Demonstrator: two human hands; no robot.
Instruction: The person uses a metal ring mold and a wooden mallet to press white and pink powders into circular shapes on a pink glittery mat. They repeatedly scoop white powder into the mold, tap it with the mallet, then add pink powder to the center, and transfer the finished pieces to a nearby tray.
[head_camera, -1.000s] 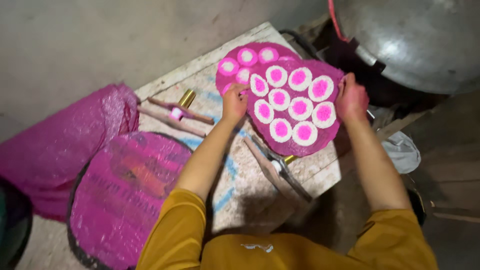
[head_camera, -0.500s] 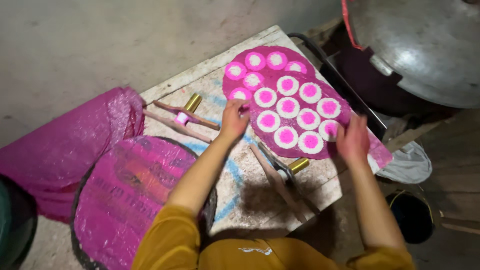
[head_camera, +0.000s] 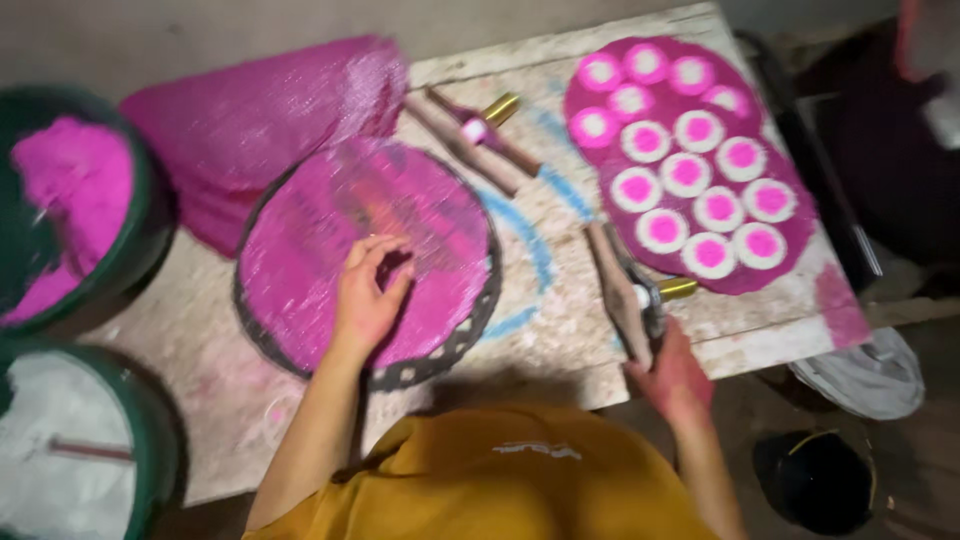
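Left hand (head_camera: 368, 300) on pink sieve (head_camera: 300, 250), right hand (head_camera: 672, 378) at wooden tool (head_camera: 618, 290).
Left grip loose, fingers curled, resting on sieve mid-bench (head_camera: 560, 330); right grip closed round tool's near end, just beside pink sheet (head_camera: 790, 270) of discs.

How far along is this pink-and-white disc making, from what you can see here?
Looks done: a pink sheet on the table carries about fourteen white discs with pink centres. In hand: the left hand rests on a round pink-coated tray, and the right hand grips a wooden-handled tool. Possibly left: the tray holds no discs, and basins of pink powder and white powder remain well filled.
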